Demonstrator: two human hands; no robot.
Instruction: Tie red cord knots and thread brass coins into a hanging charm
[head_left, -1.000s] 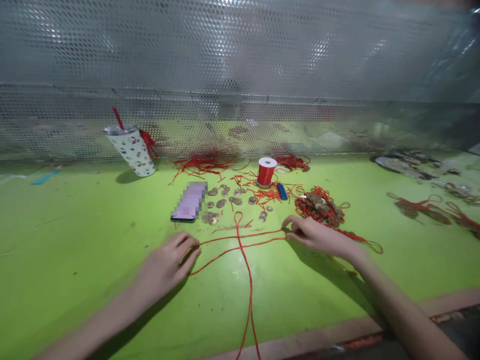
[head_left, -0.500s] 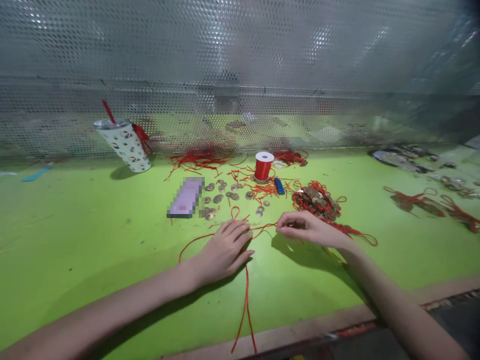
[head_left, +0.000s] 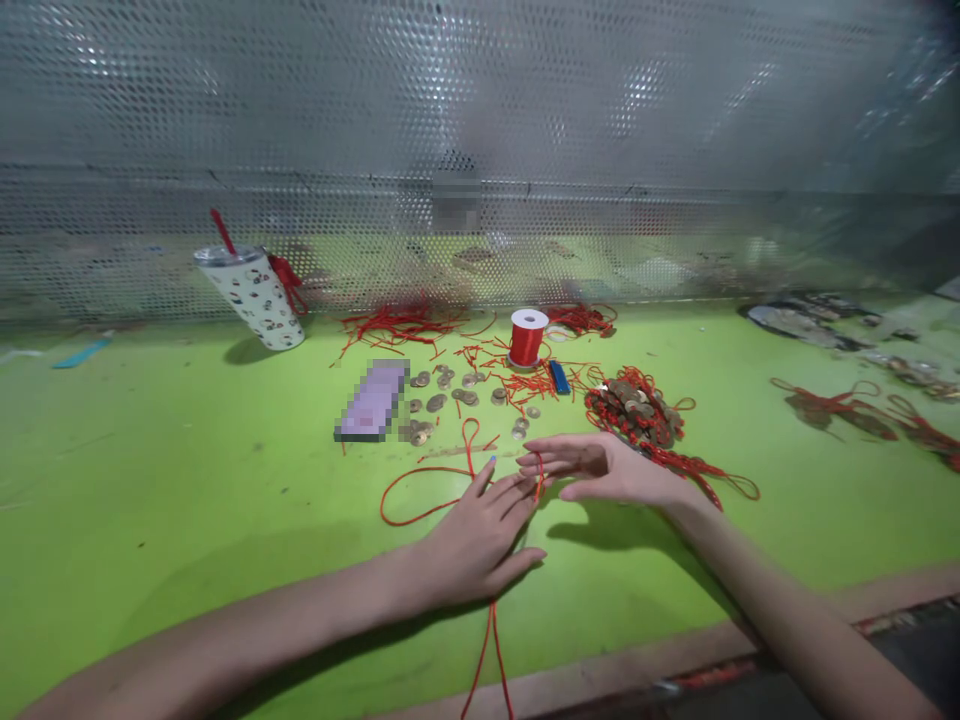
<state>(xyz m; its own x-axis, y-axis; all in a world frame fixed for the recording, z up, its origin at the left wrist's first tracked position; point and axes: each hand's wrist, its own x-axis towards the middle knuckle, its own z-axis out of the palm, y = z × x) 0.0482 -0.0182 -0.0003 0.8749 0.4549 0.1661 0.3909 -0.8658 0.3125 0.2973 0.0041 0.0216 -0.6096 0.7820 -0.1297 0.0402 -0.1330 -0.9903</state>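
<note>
My left hand point(head_left: 487, 535) lies with its fingers stretched over a red cord point(head_left: 390, 498) on the green table. The cord forms a small upright loop beyond the fingers and a wider loop to the left. Two strands run from under the hand toward the table's front edge. My right hand point(head_left: 611, 472) hovers at the left fingertips, fingers extended and thumb apart. A short stretch of cord curves across its fingertips, without a closed grip on it. The crossing of the cord is hidden under my left hand.
Beyond the hands lie loose coins point(head_left: 436, 402), a purple phone-like object point(head_left: 373, 402), a red cord spool point(head_left: 527, 342), a blue lighter-like object point(head_left: 559, 377) and cord scraps. A pile of corded coins point(head_left: 637, 408) lies right. A tumbler point(head_left: 259, 305) stands back left, before a bubble-textured sheet point(head_left: 337, 220).
My right hand has gone from a pinch to extended fingers, shifting slightly left. My left hand has moved right and nearer, its fingers more spread. The left loop of cord has become smaller and rounder.
</note>
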